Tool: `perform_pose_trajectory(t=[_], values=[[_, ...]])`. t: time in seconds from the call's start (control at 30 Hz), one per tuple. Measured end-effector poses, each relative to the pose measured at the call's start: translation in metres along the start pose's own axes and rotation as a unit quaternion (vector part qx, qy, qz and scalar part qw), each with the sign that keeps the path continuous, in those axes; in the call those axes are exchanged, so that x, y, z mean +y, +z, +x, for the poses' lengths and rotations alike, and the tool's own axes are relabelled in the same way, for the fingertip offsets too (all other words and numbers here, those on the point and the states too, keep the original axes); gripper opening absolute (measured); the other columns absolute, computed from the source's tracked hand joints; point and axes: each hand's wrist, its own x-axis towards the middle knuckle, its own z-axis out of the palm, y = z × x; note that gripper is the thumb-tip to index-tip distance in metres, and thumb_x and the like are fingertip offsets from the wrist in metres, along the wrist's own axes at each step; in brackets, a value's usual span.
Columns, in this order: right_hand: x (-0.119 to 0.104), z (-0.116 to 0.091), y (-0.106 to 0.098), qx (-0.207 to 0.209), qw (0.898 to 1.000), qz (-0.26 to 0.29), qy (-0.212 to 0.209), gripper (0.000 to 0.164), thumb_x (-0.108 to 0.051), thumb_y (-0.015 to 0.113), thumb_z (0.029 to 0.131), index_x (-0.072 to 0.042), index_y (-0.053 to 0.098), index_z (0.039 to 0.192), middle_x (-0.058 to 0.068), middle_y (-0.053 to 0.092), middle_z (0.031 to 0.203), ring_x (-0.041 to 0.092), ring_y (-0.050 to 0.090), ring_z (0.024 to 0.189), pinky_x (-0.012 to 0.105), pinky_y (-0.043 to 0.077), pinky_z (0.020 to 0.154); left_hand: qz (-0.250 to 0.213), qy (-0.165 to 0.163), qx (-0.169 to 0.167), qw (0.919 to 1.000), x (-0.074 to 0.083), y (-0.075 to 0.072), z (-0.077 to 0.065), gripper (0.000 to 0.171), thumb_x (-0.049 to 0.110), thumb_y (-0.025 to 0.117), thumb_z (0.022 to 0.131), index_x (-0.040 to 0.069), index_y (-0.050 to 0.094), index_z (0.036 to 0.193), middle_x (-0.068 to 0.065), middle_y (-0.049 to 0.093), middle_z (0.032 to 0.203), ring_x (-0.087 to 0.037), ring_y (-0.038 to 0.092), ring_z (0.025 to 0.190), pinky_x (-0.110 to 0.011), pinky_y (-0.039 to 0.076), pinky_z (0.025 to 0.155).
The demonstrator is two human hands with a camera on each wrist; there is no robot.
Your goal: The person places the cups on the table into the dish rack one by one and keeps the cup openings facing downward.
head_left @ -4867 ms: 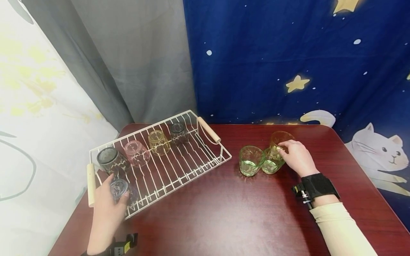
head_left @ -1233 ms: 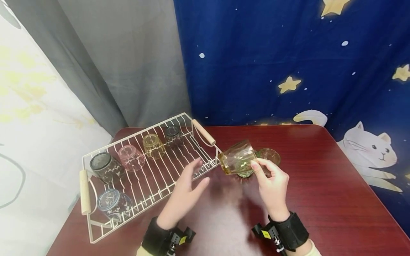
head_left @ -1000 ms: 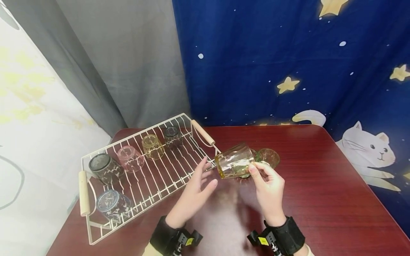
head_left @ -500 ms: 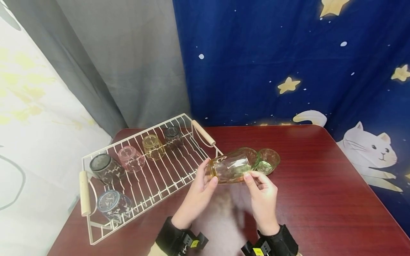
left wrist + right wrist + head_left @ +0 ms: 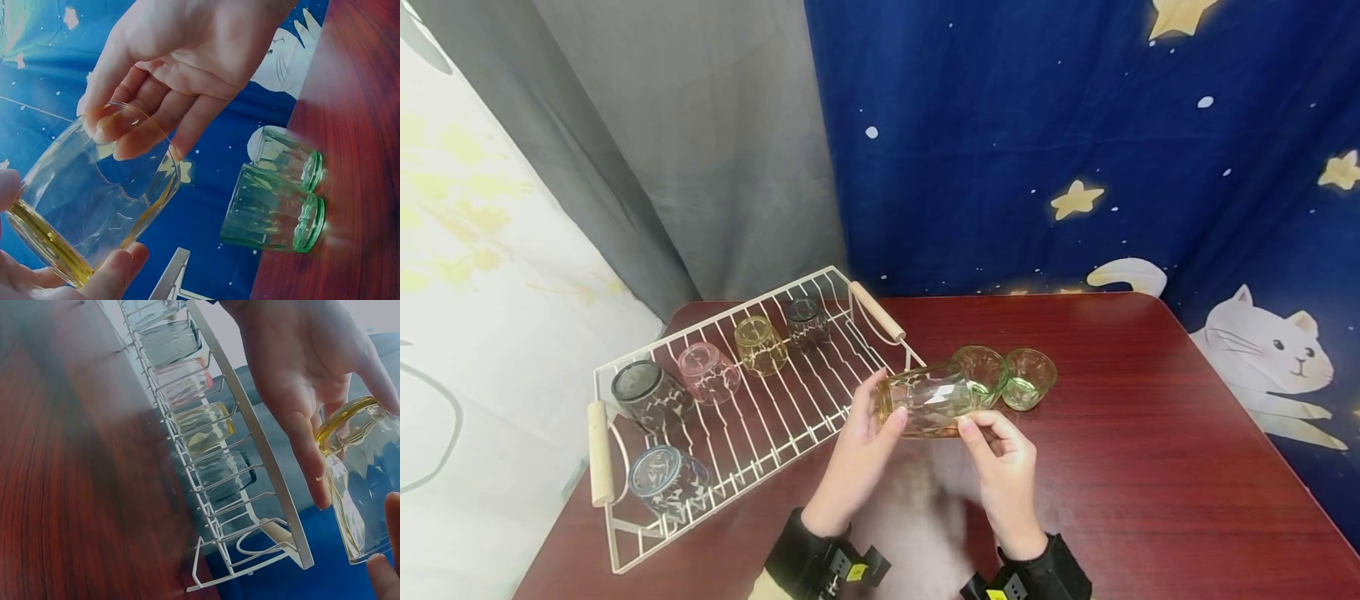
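Since a second ago, my left hand (image 5: 853, 465) has reached the amber glass (image 5: 928, 402) and now grips its base between thumb and fingers. My right hand (image 5: 1007, 479) pinches its rim. I hold it sideways above the worktop (image 5: 1150, 417), near the wire rack (image 5: 877, 311) and two upright green glasses (image 5: 1028, 379).

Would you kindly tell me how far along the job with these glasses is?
Five look done: the blue glass, large grey glass, pink glass, yellow glass and small dark glass sit upside down in the wire rack. In progress is the amber glass, held sideways between left hand and right hand. Apparently left: two green glasses, upright on the table.
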Motion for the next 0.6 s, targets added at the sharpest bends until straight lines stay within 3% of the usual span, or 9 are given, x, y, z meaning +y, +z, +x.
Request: perform_pose_trajectory(t=[0.3,0.6], values=[[0.0004,-0.0007,0.0016,-0.018,1.000,0.014,-0.008,0.020,0.008,0.062,0.088,-0.011,0.068,0.082,-0.010,0.068,0.079,-0.002,0.063,0.072,0.013,0.050,0.065,-0.008,-0.013,0.019,0.9997,0.0008,-0.0018,-0.0018,0.063,0.024,0.055,0.099,0.007,0.024,0.151,-0.018,0.038,0.153,-0.030,0.038,0.143,-0.044,0.035,0.116],[-0.0003,0.0021,-0.0015,-0.058,0.998,0.022,-0.033,0.021,0.010,0.060,0.087,-0.009,0.069,0.085,-0.010,0.070,0.080,-0.001,0.064,0.074,0.013,0.051,0.066,-0.051,-0.019,0.033,0.9980,0.0044,-0.0043,-0.0015,0.064,0.022,0.058,0.096,0.004,0.026,0.149,-0.019,0.039,0.151,-0.032,0.047,0.136,-0.034,0.045,0.109]])
